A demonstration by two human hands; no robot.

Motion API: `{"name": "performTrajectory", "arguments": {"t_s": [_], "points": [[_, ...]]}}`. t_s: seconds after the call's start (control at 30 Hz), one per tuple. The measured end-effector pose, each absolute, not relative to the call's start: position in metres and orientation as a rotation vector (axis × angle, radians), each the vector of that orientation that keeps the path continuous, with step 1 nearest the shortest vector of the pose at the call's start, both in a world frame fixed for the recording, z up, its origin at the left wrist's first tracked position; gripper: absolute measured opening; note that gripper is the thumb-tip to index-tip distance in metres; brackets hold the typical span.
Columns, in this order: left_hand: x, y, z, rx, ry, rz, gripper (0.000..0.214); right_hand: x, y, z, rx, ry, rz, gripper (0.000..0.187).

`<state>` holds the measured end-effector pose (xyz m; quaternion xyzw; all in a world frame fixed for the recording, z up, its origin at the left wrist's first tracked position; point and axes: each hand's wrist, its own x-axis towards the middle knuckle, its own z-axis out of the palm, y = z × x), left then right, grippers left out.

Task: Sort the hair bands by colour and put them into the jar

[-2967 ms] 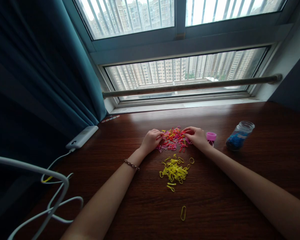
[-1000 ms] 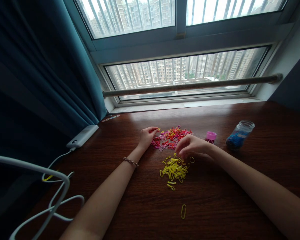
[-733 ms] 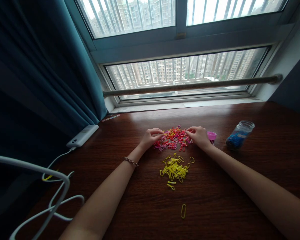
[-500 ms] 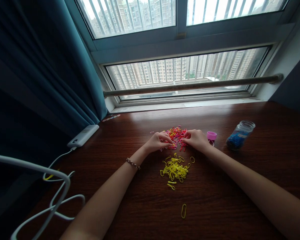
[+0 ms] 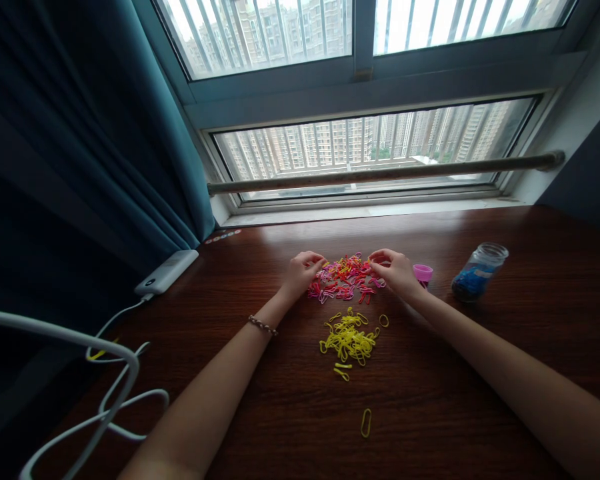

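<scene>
A loose pile of pink, red and orange rubber bands (image 5: 345, 279) lies on the dark wood tabletop, with some yellow ones mixed in. At its left edge my left hand (image 5: 304, 273) pinches thumb and forefinger together, a bit of yellow rubber band at the tips. Opposite, my right hand (image 5: 394, 272) is at the pile's upper right, fingers closed in a pinch by another yellow band. Nearer to me is a heap of yellow rubber bands (image 5: 351, 341), a few lying loose around it. One long yellow band (image 5: 366, 423) lies alone closer still.
Right of my right hand stands a small pink cup-like container (image 5: 423, 272). Farther right, a glass jar (image 5: 479, 272) holds blue things. On the left are a white power bank (image 5: 167, 272) and looping white cable (image 5: 130, 393). A blue curtain (image 5: 145, 133) and barred window border the table.
Both hands have moved apart and slightly away from me, from the pile's near middle to its left and right edges, uncovering more of the pink and red bands. The yellow heap looks unchanged.
</scene>
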<state>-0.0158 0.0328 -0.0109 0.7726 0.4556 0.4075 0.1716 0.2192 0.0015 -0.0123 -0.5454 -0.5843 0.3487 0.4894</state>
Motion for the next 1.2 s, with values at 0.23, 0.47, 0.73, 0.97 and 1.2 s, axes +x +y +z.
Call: {"name": "performTrajectory", "arguments": {"t_s": [0.23, 0.47, 0.73, 0.97, 1.2], "points": [[-0.035, 0.053, -0.033, 2.442, 1.245, 0.920, 0.023, 0.208, -0.015, 0.002, -0.901, -1.616, 1.452, 0.031], [-0.032, 0.053, -0.035, 2.528, 1.293, 0.715, 0.032, 0.203, -0.020, -0.002, -0.903, -1.813, 1.520, 0.036], [-0.033, 0.052, -0.036, 2.647, 1.246, 0.766, 0.027, 0.225, -0.001, -0.011, -1.376, -1.472, 0.579, 0.029], [-0.027, 0.039, -0.027, 2.743, 1.278, 0.667, 0.029, 0.229, 0.002, -0.021, -1.544, -1.671, 0.360, 0.026], [-0.026, 0.041, -0.027, 2.752, 1.303, 0.723, 0.025, 0.232, 0.005, -0.025, -1.607, -1.664, 0.255, 0.021]]}}
